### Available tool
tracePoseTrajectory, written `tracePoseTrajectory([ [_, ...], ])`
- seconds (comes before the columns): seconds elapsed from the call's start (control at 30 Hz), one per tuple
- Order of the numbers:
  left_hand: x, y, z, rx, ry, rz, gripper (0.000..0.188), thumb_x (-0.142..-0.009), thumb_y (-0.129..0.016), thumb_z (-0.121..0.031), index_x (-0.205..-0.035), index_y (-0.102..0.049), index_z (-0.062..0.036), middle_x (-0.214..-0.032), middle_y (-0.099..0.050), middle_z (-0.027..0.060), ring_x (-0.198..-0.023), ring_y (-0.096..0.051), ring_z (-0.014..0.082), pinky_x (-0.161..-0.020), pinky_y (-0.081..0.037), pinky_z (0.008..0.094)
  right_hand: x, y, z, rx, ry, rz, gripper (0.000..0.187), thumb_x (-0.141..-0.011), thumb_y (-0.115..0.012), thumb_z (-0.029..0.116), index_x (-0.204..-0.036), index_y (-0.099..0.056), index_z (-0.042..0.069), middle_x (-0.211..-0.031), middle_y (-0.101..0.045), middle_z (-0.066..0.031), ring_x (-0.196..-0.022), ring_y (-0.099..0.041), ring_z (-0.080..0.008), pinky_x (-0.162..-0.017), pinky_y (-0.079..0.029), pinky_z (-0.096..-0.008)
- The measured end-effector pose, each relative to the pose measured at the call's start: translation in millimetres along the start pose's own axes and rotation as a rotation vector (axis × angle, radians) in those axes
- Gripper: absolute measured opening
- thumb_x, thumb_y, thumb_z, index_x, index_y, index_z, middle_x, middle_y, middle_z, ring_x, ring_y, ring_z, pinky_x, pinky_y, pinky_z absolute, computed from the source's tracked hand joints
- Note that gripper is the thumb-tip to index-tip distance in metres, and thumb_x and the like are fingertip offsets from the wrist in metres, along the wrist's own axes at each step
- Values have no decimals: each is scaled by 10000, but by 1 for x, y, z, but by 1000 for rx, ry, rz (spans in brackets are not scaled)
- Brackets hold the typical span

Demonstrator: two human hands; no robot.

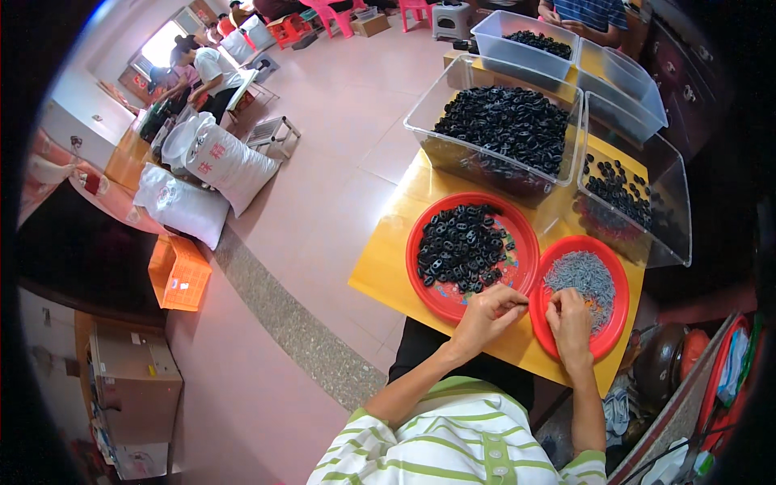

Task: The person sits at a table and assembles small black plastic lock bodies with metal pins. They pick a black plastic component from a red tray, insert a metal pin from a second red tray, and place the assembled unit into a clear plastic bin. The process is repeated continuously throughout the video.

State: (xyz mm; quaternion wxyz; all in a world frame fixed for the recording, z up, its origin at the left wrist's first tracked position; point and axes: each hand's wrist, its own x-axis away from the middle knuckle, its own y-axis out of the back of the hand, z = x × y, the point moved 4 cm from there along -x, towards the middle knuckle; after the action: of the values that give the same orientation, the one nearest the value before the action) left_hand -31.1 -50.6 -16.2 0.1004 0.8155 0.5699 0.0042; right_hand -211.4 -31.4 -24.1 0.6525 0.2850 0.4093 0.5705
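My left hand [487, 318] is closed in a pinch at the near right edge of a round red tray [524, 222]. Small black two-holed plastic pieces [461, 250] are heaped in that tray. Whatever the left fingertips hold is too small to make out. Over the left side of a smaller red tray [622, 303], my right hand [571, 323] has its fingers bent and pressed together. Grey screw-like pins [578, 271] fill much of this tray. Anything between the right fingertips is hidden. The two hands are close but apart.
Both trays rest on a yellow tabletop [380, 271]. Behind them stand a clear bin [420, 121] full of black pieces and another clear bin [675, 202] with fewer. A person [586, 16] sits across the table. White sacks [230, 166] and an orange crate [178, 275] stand at left.
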Motion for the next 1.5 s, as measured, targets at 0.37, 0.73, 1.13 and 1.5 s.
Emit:
tracePoseTrajectory([
  [0.37, 13, -10, 14, 456, 252, -3, 144, -864, -604, -56, -972, -628, 35, -896, -638, 48, -787, -618, 106, -716, -498, 241, 3, 24, 3, -220, 8, -84, 84, -833, -545, -17, -900, -594, -3, -772, -579, -116, -651, -584, -205, -570, -448, -297],
  [0.73, 17, -19, 15, 902, 461, -48, 115, -865, -588, -46, -953, -612, 24, -871, -649, 101, -749, -645, 176, -665, -528, 273, 17, 22, 17, -949, -347, -47, 109, -825, -631, 12, -927, -669, 14, -847, -580, -21, -696, -545, -48, -569, -450, -180],
  [1.13, 20, -20, 13, 911, 488, -14, 155, -889, -552, -50, -1002, -587, 50, -882, -648, 135, -768, -651, 183, -694, -532, 267, 24, -14, 29, -1292, -331, 27, 123, -858, -591, 21, -964, -639, -18, -975, -593, -55, -760, -580, -92, -653, -479, -204],
  [1.5, 18, -19, 11, 918, 485, -13, 144, -890, -551, -53, -983, -588, 49, -871, -651, 135, -763, -654, 188, -687, -532, 265, 23, -14, 28, -1306, -377, 82, 122, -873, -581, 37, -974, -627, -14, -934, -614, -57, -750, -588, -88, -640, -478, -197],
])
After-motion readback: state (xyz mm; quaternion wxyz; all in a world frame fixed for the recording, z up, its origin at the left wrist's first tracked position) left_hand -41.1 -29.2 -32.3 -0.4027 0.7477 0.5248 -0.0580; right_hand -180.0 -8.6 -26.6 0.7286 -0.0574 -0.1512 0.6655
